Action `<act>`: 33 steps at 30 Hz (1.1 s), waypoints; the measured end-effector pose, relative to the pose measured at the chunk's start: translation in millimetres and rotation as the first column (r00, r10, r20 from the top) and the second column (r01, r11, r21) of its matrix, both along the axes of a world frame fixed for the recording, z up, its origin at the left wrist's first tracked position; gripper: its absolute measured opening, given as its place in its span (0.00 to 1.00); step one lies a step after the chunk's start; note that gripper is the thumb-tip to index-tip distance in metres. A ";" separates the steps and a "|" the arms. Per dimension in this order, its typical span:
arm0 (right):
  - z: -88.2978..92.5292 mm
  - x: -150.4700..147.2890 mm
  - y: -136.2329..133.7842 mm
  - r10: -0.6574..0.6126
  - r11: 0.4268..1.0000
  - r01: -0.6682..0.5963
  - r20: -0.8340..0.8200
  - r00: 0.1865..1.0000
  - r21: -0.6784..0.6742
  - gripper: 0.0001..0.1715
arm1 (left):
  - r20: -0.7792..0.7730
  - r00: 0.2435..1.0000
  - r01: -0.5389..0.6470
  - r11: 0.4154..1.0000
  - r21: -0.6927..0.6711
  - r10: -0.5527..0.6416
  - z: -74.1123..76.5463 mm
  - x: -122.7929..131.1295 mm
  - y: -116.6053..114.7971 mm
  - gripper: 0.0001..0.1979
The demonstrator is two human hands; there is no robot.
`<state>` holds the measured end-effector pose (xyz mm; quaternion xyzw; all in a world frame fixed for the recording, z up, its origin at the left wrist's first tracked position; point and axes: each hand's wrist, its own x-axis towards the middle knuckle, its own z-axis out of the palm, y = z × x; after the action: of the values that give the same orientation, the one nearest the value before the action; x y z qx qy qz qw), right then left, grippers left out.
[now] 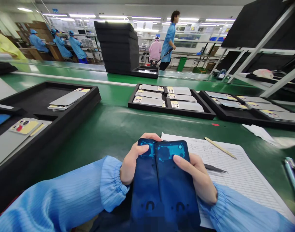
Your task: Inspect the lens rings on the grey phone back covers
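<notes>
At smooth green table (111,125), L hand (133,156) grips dk-blue rect. panel (145,183), R hand (200,174) its rounded-corner twin (175,187).

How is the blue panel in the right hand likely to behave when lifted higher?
The blue panel will probably stay stiff: its long edges look straight, without visible bending. It's likely light, as the right hand seems to manage it with thumb and fingers near its upper edge. Its smooth-looking face suggests it could slip.

Both sleeves (65,190) lt. blue, w/ gathered, ruffled cuffs (113,183).
</notes>
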<state>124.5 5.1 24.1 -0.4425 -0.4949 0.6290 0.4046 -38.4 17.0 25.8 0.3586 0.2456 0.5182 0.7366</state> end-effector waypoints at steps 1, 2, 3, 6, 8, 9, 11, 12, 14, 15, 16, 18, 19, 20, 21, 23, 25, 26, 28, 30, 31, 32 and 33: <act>0.6 0.2 0.4 -0.028 1.000 0.028 -0.027 0.999 -0.008 0.16 | 0.006 1.000 -0.006 1.000 -0.008 0.006 0.3 -0.2 0.1 0.12; 1.6 0.2 0.8 -0.053 0.999 0.052 -0.052 0.997 -0.016 0.15 | 0.008 1.000 -0.015 1.000 -0.017 0.015 0.6 -0.5 0.0 0.12; 3.0 0.3 1.1 -0.075 0.997 0.073 -0.073 0.994 -0.023 0.14 | 0.006 1.000 -0.027 0.999 -0.029 0.027 0.8 -0.9 -0.2 0.13; 8.4 1.9 2.2 -0.128 0.992 0.127 -0.112 0.985 -0.017 0.10 | -0.012 0.998 -0.067 0.996 -0.052 0.067 2.2 -1.7 -0.2 0.13; 12.0 3.9 2.8 -0.152 0.988 0.153 -0.122 0.981 0.001 0.09 | -0.023 0.996 -0.087 0.995 -0.052 0.086 3.8 -1.8 0.8 0.13; 13.4 4.7 3.1 -0.156 0.987 0.158 -0.124 0.980 0.004 0.10 | -0.025 0.995 -0.095 0.994 -0.050 0.094 4.6 -1.8 1.6 0.13; 15.2 5.5 3.6 -0.164 0.986 0.167 -0.123 0.979 0.008 0.12 | -0.027 0.993 -0.115 0.992 -0.056 0.114 6.2 -1.8 3.3 0.14; 15.6 5.4 3.9 -0.175 0.984 0.178 -0.120 0.977 0.018 0.13 | -0.031 0.992 -0.125 0.990 -0.060 0.123 6.9 -1.8 3.9 0.14; 15.4 4.8 5.0 -0.214 0.974 0.220 -0.108 0.971 0.047 0.17 | -0.040 0.990 -0.135 0.988 -0.074 0.133 7.9 -1.8 4.6 0.14; 14.9 4.5 5.8 -0.243 0.966 0.250 -0.103 0.964 0.061 0.19 | -0.041 0.990 -0.137 0.987 -0.085 0.134 8.2 -1.9 4.7 0.14; 14.2 4.3 6.8 -0.271 0.958 0.278 -0.102 0.957 0.066 0.21 | -0.041 0.990 -0.137 0.985 -0.102 0.134 8.4 -2.0 4.7 0.14; 11.9 4.6 9.1 -0.304 0.949 0.311 -0.104 0.947 0.055 0.24 | -0.038 0.991 -0.134 0.981 -0.138 0.130 8.4 -2.5 4.8 0.14; 10.4 4.9 10.2 -0.310 0.947 0.317 -0.103 0.945 0.051 0.25 | -0.041 0.991 -0.135 0.979 -0.152 0.130 8.2 -2.8 4.8 0.15; 8.9 5.0 11.2 -0.311 0.947 0.317 -0.097 0.945 0.049 0.25 | -0.050 0.990 -0.140 0.978 -0.157 0.134 8.0 -3.2 5.0 0.15; 7.3 5.0 11.9 -0.302 0.950 0.307 -0.084 0.949 0.048 0.26 | -0.064 0.988 -0.149 0.977 -0.152 0.140 7.6 -3.6 5.2 0.15; 4.3 3.9 12.2 -0.285 0.956 0.287 -0.034 0.958 0.055 0.29 | -0.105 0.982 -0.172 0.977 -0.124 0.160 6.6 -4.4 5.5 0.16; 2.1 1.5 11.0 -0.272 0.960 0.270 0.022 0.962 0.069 0.30 | -0.150 0.975 -0.181 0.979 -0.094 0.166 5.4 -5.0 5.6 0.16; 1.2 0.2 10.1 -0.254 0.965 0.250 0.043 0.966 0.077 0.31 | -0.168 0.973 -0.176 0.981 -0.081 0.160 4.7 -5.1 5.6 0.17; -0.1 -2.3 7.9 -0.171 0.983 0.167 0.059 0.983 0.078 0.32 | -0.194 0.970 -0.161 0.985 -0.060 0.147 3.2 -5.1 5.7 0.17; -1.2 -3.7 6.1 -0.056 0.996 0.052 0.047 0.997 0.067 0.33 | -0.217 0.967 -0.149 0.988 -0.044 0.136 1.8 -4.8 5.8 0.17; -1.6 -4.0 5.5 -0.015 0.998 0.013 0.038 0.999 0.063 0.32 | -0.232 0.963 -0.146 0.989 -0.036 0.134 1.1 -4.7 6.0 0.17; -2.0 -4.0 5.2 0.006 0.998 -0.008 0.031 1.000 0.061 0.32 | -0.250 0.959 -0.146 0.989 -0.027 0.135 0.4 -4.5 6.3 0.17; -2.2 -4.0 5.0 0.009 0.998 -0.011 0.025 1.000 0.060 0.31 | -0.268 0.954 -0.146 0.989 -0.013 0.137 -0.2 -4.3 6.7 0.17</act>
<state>120.6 10.0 21.9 -0.4355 -0.5208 0.6102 0.4084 -42.8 23.7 25.6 0.3945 0.3759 0.5127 0.6635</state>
